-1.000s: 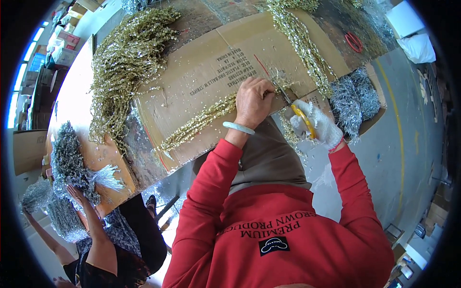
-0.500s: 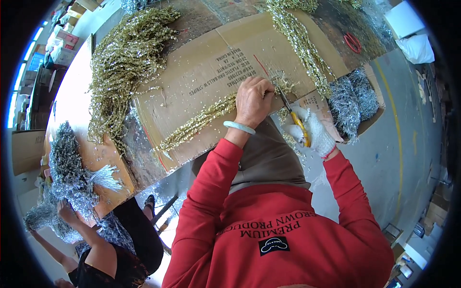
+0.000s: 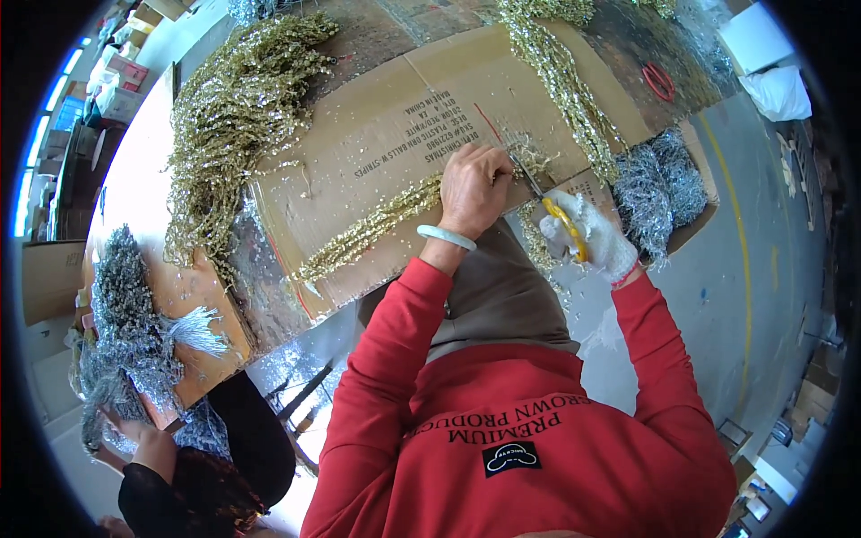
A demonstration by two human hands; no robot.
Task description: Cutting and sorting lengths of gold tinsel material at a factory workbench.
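My left hand, with a pale bangle on the wrist, is closed on the end of a long gold glitter sprig that lies across a flattened cardboard sheet. My right hand wears a white glove and grips yellow-handled scissors. The blades point up toward my left hand's fingers and the sprig's stem end.
A big heap of gold sprigs lies at the left of the cardboard, and a gold strand runs along the right. Silver sprigs pile in a box at right. Another person handles silver sprigs at lower left. Red scissors lie far right.
My right hand with the scissors has moved down and then back left toward my left hand. The other person's arms have shifted lower at the left.
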